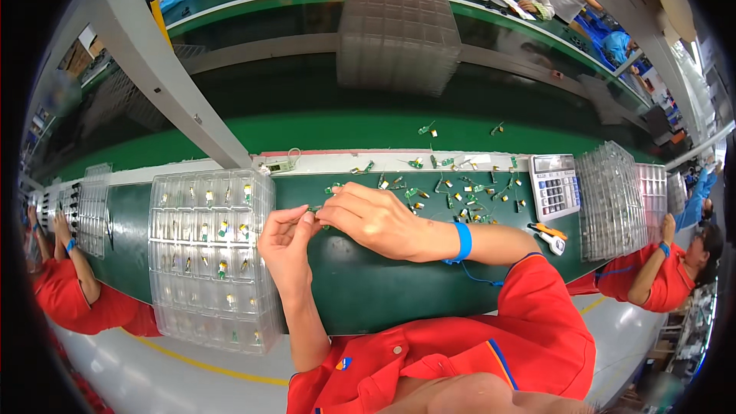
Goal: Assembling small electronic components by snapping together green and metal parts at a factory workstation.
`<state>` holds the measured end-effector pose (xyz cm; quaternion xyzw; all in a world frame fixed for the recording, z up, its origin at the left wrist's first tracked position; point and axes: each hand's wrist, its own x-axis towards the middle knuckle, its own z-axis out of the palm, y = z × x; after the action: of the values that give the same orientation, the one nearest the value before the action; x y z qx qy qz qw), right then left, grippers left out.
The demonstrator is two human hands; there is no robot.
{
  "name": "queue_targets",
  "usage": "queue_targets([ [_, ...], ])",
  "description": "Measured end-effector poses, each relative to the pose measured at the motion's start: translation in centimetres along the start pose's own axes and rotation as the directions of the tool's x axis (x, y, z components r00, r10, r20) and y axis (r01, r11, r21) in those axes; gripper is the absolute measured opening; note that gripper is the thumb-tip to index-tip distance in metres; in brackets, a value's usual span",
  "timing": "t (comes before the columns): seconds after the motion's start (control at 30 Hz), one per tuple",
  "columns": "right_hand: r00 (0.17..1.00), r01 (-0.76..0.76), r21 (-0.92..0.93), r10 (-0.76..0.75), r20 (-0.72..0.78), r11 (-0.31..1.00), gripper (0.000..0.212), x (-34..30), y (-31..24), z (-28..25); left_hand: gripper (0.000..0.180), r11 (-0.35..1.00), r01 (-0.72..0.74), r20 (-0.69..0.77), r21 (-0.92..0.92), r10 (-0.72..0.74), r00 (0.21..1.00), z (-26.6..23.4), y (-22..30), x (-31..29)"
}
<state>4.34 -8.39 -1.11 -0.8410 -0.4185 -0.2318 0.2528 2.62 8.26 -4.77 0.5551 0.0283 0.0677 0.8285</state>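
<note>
My left hand (287, 244) pinches between thumb and forefinger at the middle of the bench. My right hand (369, 218) meets it fingertip to fingertip, its fingers bent and pressed together. Between the fingertips shows a small green part (313, 208), mostly covered by the fingers. A blue wrist strap (464, 241) with a cord circles my right wrist. Left of my hands lies a stack of clear compartment trays (264, 276); several cells of the top one hold small green, white and gold parts. More loose green parts with wire leads (415, 163) are scattered beyond and right of my right hand.
A calculator (553, 190) and an orange-and-white cutting tool (549, 231) lie at the right, beside another clear tray stack (609, 203). A slanting metal post (165, 80) rises at left. Tall trays (399, 34) stand on the green conveyor (307, 126). Co-workers sit on both sides.
</note>
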Motion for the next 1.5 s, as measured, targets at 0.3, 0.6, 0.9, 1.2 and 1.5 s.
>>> queue_targets([
  [0.3, 1.000, 0.018, -0.052, -0.019, -0.015, 0.998, 0.017, 0.6, -0.5, -1.8, 0.013, 0.998, 0.068, 0.081, 0.018, -0.069, 0.994, 0.2, 1.6, 0.0],
  [0.6, 0.988, -0.148, 0.178, 0.155, -0.025, 0.973, 0.018, 1.9, -2.0, -2.3, 0.011, 0.998, -0.005, 0.076, 0.066, 0.000, 0.997, 0.0, 2.3, -0.9],
  [0.9, 0.900, -0.417, 0.437, 0.428, 0.080, 0.797, 0.010, 2.2, -1.7, -2.3, 0.012, 0.999, -0.018, 0.098, -0.036, 0.021, 0.995, 0.5, 3.1, -1.1],
  [1.2, 0.775, -0.580, 0.643, 0.582, 0.247, 0.500, 0.014, 1.7, -1.6, -2.4, 0.015, 0.996, -0.088, 0.138, -0.014, 0.089, 0.986, 0.7, 3.0, -1.8],
  [1.5, 0.842, -0.516, 0.551, 0.507, 0.185, 0.656, 0.011, 1.6, -1.7, -3.4, 0.014, 0.994, -0.046, 0.191, -0.100, 0.065, 0.979, 0.9, 2.5, -1.5],
])
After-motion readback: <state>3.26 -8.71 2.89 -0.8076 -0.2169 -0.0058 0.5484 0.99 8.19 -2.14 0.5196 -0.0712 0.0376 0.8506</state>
